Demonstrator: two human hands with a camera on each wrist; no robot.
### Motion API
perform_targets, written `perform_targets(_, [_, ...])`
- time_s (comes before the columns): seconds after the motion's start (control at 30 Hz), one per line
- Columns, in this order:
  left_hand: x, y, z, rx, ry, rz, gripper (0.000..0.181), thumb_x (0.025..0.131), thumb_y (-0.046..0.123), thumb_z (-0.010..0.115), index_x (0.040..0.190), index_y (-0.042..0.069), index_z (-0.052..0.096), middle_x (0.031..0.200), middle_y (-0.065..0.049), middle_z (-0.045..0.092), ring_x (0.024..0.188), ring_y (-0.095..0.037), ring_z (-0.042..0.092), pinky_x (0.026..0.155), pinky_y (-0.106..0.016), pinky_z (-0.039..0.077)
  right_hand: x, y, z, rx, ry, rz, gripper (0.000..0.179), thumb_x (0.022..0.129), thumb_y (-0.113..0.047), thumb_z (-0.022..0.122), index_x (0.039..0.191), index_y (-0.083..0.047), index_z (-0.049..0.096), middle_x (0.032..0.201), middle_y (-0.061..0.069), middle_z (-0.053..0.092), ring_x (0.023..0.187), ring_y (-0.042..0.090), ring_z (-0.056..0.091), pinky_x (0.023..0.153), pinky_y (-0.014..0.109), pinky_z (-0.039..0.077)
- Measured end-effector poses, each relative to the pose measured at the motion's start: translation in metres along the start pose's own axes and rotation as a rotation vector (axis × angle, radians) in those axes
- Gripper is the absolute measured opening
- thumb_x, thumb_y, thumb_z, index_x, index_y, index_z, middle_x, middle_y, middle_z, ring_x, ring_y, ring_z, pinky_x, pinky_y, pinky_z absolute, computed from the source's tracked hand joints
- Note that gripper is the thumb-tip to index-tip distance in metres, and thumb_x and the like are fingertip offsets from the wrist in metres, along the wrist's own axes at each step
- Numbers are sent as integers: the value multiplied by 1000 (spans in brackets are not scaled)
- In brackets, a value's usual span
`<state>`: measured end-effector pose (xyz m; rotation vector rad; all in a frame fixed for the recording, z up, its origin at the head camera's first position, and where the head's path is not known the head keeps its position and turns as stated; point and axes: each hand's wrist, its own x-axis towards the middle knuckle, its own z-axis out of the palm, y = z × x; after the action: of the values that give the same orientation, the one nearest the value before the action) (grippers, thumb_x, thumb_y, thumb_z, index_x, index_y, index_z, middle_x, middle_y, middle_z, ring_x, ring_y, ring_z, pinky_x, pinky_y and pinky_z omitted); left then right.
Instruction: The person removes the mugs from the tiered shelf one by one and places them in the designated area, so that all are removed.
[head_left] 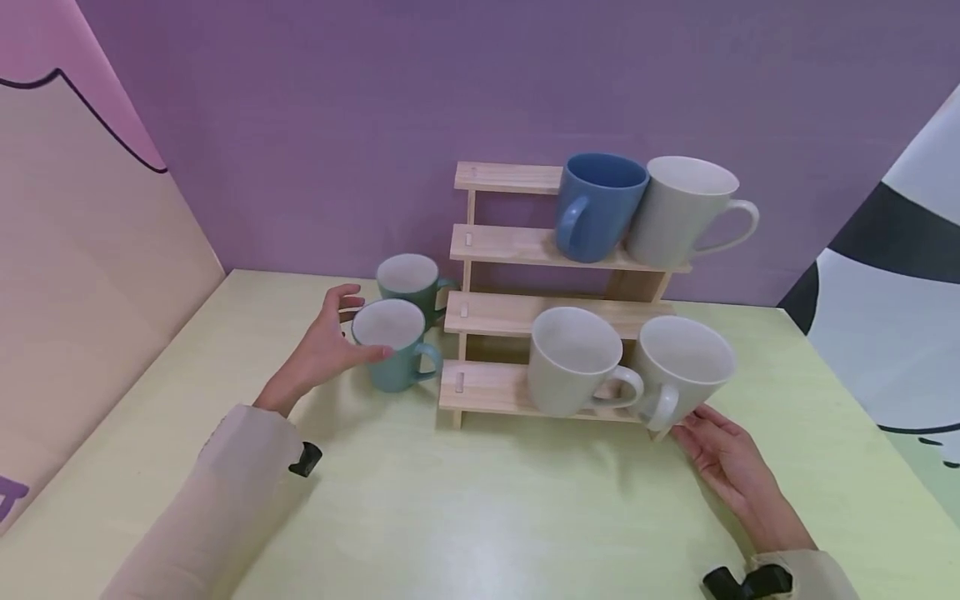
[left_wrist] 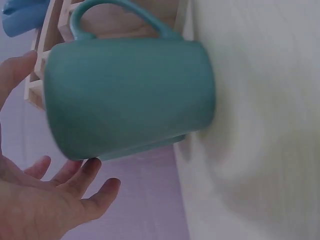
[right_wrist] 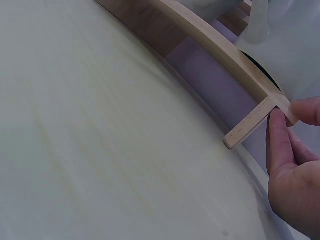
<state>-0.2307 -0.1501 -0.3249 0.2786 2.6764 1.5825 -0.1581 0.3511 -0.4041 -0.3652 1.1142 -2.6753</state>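
Left hand [head_left: 322, 350], fingers spread, brackets the teal mug [head_left: 396, 372] toward the back-left corner of the counter [head_left: 465, 500]; right hand [head_left: 726, 465] pinches the four-tier wooden rack [head_left: 491, 387] beneath a white mug [head_left: 690, 354].

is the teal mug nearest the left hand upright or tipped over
Upright: the round, teal, handled mug has its white-lined mouth facing up and its base toward the pale tabletop in the head view.

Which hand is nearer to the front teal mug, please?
Left: the left hand is around the teal mug; the right hand is farther right, at the wooden rack.
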Motion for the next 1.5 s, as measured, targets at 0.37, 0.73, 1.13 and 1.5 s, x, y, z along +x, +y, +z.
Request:
perform_targets(0.37, [4, 28, -1, 118, 10, 72, 93, 74, 16, 80, 146, 5, 22, 146, -17, 34, 135, -37, 33, 106, -58, 35, 0, -1, -1, 27, 11, 2, 40, 98, 10, 31, 114, 2, 66, 114, 11, 68, 105, 20, 66, 91, 29, 52])
perform_targets(0.73, [2, 37, 2, 135, -17, 114, 92, 75, 16, 80, 146, 4, 23, 147, -17, 33, 135, -35, 33, 105, -56, 36, 0, 1, -2, 10, -20, 5, 41, 98, 10, 29, 117, 2, 65, 117, 10, 67, 107, 21, 66, 92, 30, 51])
perform_targets(1.13, [1, 53, 11, 134, -47, 191, 89, 73, 15, 81, 143, 5, 27, 144, -15, 38, 132, -33, 37, 104, -55, 38, 0, 1, -2, -10, -13, 11, 43, 99, 9, 28, 117, 0, 65, 117, 9, 67, 107, 20, 66, 92, 29, 52])
perform_targets(1.5, [2, 68, 26, 124, -109, 264, 89, 71, 15, 82, 142, 6, 28, 139, -13, 41, 130, -30, 40, 106, -51, 38, 0, 1, -2, -8, -21, 0, 43, 99, 10, 27, 117, 2, 65, 117, 10, 67, 108, 20, 65, 92, 29, 51])
